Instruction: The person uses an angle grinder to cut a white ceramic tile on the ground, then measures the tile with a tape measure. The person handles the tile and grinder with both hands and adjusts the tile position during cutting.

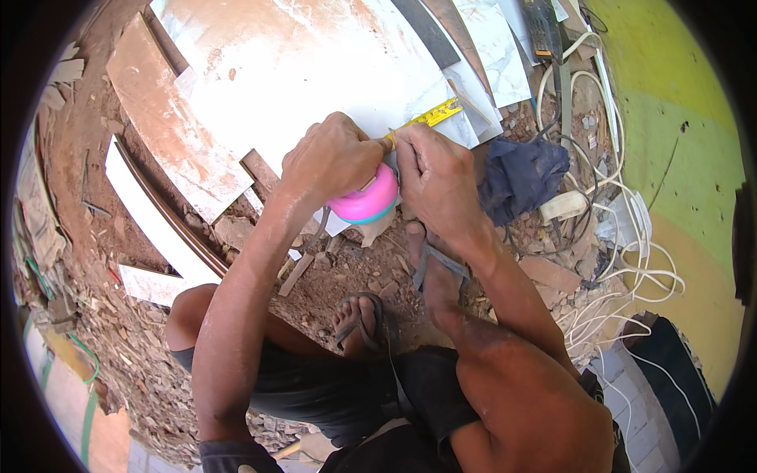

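My left hand is closed on a tape measure, its fingers pressed at the near end of the yellow blade. A round pink case with a teal rim shows under that palm; the join between case and blade is hidden. The blade lies across a large white tile, reaching toward its right edge. Close beside, my right hand is curled in a pinch at the tile's near edge, next to the blade. What its fingertips hold, if anything, cannot be made out.
Dusty tile pieces and a narrow white strip lie to the left. A dark blue cloth sits right of my hands, near tangled white cables and a dark power tool. Rubble covers the ground around my feet.
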Available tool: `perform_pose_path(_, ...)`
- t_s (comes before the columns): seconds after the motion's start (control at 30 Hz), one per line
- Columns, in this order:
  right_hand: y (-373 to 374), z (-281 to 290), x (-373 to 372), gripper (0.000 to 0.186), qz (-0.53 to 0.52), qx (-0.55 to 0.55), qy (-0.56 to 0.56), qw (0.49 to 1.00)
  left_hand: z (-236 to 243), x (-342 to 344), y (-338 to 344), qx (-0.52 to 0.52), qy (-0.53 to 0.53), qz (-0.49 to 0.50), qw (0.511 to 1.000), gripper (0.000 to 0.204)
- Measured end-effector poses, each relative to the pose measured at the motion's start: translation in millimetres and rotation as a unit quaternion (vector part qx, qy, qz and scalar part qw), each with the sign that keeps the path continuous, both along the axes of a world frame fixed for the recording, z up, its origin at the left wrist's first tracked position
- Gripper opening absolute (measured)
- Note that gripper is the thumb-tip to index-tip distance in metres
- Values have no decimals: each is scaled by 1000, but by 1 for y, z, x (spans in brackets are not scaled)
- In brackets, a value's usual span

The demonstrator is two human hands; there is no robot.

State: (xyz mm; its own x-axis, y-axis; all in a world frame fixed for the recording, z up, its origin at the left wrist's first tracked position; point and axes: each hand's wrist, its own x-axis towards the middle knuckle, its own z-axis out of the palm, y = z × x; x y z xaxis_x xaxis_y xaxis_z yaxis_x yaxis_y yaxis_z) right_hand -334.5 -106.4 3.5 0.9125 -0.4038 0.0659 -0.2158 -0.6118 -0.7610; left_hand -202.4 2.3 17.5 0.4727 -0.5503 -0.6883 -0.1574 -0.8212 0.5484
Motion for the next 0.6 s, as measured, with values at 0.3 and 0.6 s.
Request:
perform_pose_path(0.3, 0, -2, -4, 4, 5, 1, -11, 1000, 3, 2, -2, 14, 25, 13, 1000, 47)
perform_pose_path(0.6, 1, -1, -1, 6, -5, 14, -5, 1000, 2, 2, -2, 32, 14, 7, 999, 45)
